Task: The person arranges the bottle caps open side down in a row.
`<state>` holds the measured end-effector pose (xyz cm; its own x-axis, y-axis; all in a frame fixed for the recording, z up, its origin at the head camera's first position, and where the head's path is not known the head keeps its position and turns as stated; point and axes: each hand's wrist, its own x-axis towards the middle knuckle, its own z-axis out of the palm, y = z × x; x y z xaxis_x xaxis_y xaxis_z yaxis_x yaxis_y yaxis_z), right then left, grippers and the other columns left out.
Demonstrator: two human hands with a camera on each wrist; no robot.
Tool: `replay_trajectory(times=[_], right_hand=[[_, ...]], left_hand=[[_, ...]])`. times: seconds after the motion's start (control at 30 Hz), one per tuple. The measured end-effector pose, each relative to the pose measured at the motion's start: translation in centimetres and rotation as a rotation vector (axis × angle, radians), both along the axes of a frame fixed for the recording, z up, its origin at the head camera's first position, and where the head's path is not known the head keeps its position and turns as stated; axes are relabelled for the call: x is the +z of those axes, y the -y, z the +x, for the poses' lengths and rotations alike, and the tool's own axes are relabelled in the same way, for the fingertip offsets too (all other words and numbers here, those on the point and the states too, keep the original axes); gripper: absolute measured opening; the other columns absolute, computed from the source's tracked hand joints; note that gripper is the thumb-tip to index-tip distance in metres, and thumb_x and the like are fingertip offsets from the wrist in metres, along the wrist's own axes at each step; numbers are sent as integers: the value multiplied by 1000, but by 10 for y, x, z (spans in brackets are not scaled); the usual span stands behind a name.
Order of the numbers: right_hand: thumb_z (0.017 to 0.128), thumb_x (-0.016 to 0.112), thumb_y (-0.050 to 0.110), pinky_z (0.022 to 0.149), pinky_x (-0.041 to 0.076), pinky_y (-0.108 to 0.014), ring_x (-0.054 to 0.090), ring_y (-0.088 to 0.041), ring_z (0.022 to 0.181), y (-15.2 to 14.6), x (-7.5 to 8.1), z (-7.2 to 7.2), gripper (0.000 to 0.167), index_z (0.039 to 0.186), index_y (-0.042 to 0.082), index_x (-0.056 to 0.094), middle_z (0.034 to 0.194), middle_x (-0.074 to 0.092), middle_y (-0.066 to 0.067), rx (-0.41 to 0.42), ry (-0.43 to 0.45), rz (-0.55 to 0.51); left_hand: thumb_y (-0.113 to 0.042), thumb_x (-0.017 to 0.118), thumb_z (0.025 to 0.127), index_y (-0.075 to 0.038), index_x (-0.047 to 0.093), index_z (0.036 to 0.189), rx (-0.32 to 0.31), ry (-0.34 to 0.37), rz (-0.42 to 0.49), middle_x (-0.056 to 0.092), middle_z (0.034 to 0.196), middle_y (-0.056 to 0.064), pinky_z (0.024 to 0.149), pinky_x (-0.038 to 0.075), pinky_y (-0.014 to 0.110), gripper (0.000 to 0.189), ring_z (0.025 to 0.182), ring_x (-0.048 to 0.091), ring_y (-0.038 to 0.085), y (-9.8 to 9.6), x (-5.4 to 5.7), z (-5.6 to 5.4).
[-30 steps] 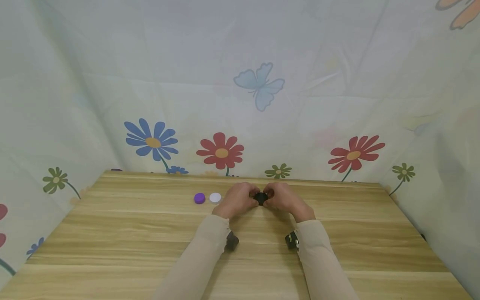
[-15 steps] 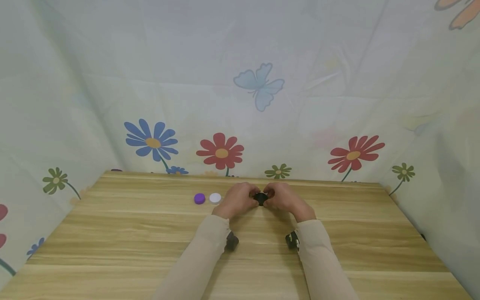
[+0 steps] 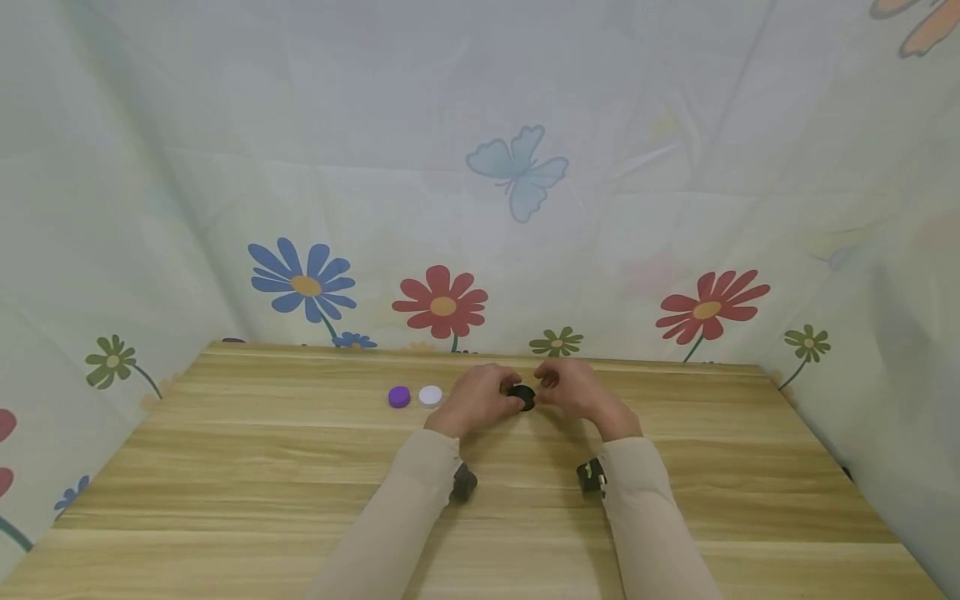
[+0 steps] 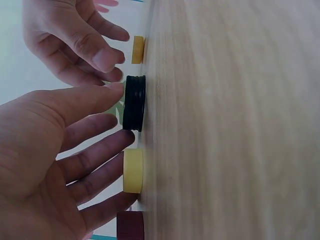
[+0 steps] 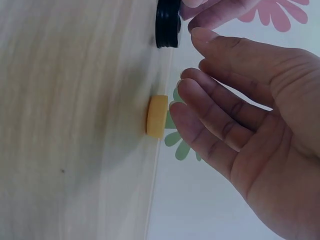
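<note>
A round black cap [image 3: 522,397] with ridged sides lies near the table's back edge. My left hand [image 3: 480,402] is at its left side, thumb and fingers at its near and far edges. In the left wrist view the left thumb [image 4: 102,96] reaches the face of the black cap [image 4: 134,103] and a fingertip sits at its lower edge. My right hand [image 3: 576,390] is just right of it, fingers loosely bent and apart, holding nothing. In the right wrist view an orange cap [image 5: 157,116] stands near the right fingertips; the hand hides it in the head view.
Left of the left hand lie a white cap [image 3: 431,396], yellowish in the left wrist view, and a purple cap [image 3: 399,397], dark red there. The wooden table [image 3: 300,483] ends at a flower-patterned cloth [image 3: 517,275]. Both wrists carry small black cameras.
My right hand has let go of the black cap and drawn back a little to the right, its fingers spreading. The left hand stays at the cap.
</note>
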<state>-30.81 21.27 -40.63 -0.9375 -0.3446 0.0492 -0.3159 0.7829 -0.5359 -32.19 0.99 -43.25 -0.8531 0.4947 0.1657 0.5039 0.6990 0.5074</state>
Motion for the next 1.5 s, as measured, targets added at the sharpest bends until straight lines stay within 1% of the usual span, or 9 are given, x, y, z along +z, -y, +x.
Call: replay_trajectory(times=[0.27, 0.4, 0.53, 0.63, 0.77, 1.03, 1.23, 1.37, 1.5], right_hand=[[96, 78, 9, 92, 57, -50, 68, -34, 105, -9, 4, 0, 33, 124, -8, 69, 112, 72, -18, -21, -13, -21], [96, 78, 9, 93, 57, -51, 68, -35, 106, -13, 5, 1, 34, 124, -8, 69, 113, 72, -19, -35, -11, -29], [96, 78, 8, 94, 56, -52, 68, -37, 108, -16, 4, 2, 33, 123, -8, 69, 114, 72, -20, -49, -8, -40], [95, 78, 8, 94, 56, -52, 68, -38, 107, -20, 2, 0, 31, 120, -8, 70, 113, 72, -21, -46, -31, -39], [92, 79, 6, 93, 56, -53, 69, -39, 105, -26, -1, -1, 31, 117, -10, 71, 110, 73, -22, -45, -65, -46], [89, 81, 3, 93, 55, -54, 68, -39, 102, -36, -5, -2, 30, 113, -12, 70, 106, 72, -23, -65, -67, -83], [89, 80, -1, 90, 56, -52, 68, -35, 97, -40, -9, -1, 27, 112, -12, 71, 100, 72, -20, -63, -68, -53], [84, 81, -4, 87, 58, -51, 69, -35, 92, -42, -13, -3, 27, 108, -13, 71, 96, 73, -21, -49, -80, -61], [81, 84, -4, 86, 59, -50, 70, -34, 91, -43, -16, -6, 28, 105, -13, 71, 94, 74, -20, -50, -78, -72]], left_hand=[[-26, 79, 98, -9, 74, 132, 9, 20, 27, 74, 121, 7, 100, 53, 42, 38, 114, 67, 24, -6, 0, -2], [-26, 78, 99, -9, 74, 133, 2, 0, 26, 75, 126, 7, 101, 53, 42, 38, 119, 68, 24, -12, 0, -5], [-24, 78, 99, -9, 73, 134, -20, -17, 54, 74, 128, 6, 100, 55, 42, 37, 120, 68, 24, -21, 2, -4], [-26, 78, 100, -9, 73, 133, -32, -32, 62, 73, 129, 6, 100, 56, 41, 38, 120, 68, 24, -27, 3, -2], [-28, 77, 100, -10, 74, 134, -21, -38, 58, 72, 131, 4, 100, 55, 40, 39, 120, 68, 22, -34, 4, -1], [-19, 79, 98, -7, 75, 130, -35, -47, 71, 73, 128, 6, 105, 52, 41, 34, 122, 66, 24, -43, 3, -2], [-15, 80, 97, -7, 75, 129, -34, -37, 70, 74, 126, 7, 103, 53, 42, 34, 122, 67, 25, -51, 1, -4], [-12, 81, 95, -6, 75, 128, -38, -37, 70, 75, 124, 8, 103, 53, 42, 34, 120, 67, 26, -56, 1, -3], [-12, 82, 93, -5, 76, 126, -44, -57, 53, 75, 123, 8, 102, 54, 39, 35, 118, 69, 25, -59, 1, -4]])
